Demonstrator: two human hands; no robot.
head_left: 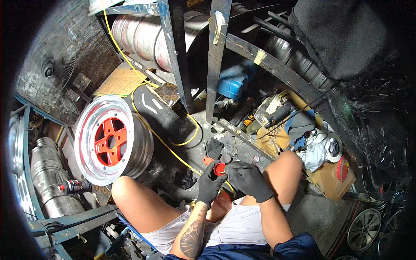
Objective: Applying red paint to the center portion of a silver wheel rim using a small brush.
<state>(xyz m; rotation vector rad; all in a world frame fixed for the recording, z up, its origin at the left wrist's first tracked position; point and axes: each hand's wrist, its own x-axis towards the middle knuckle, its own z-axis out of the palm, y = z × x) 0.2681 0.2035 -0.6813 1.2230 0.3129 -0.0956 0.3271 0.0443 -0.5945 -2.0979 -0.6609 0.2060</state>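
Note:
My left hand (209, 189), in a black glove, is closed around a small red cup (219, 167) held above my lap. My right hand (248, 178), gloved the same way, pinches a thin, light-coloured stick (222, 173) whose end reaches into the cup. What the cup contains is too small to make out. Just beyond the left fingers lies a flat red piece (208, 160). To my left stands a wheel rim (82, 145) with a polished silver lip and a red spoked centre (111, 141).
A yellow hose (162, 141) winds across the floor past the wheel. Metal frame posts (216, 60) rise ahead, near a blue container (230, 84). At right, a respirator mask (321, 149) rests by a cardboard box (331, 180). A dark bottle with a red cap (77, 186) lies at left.

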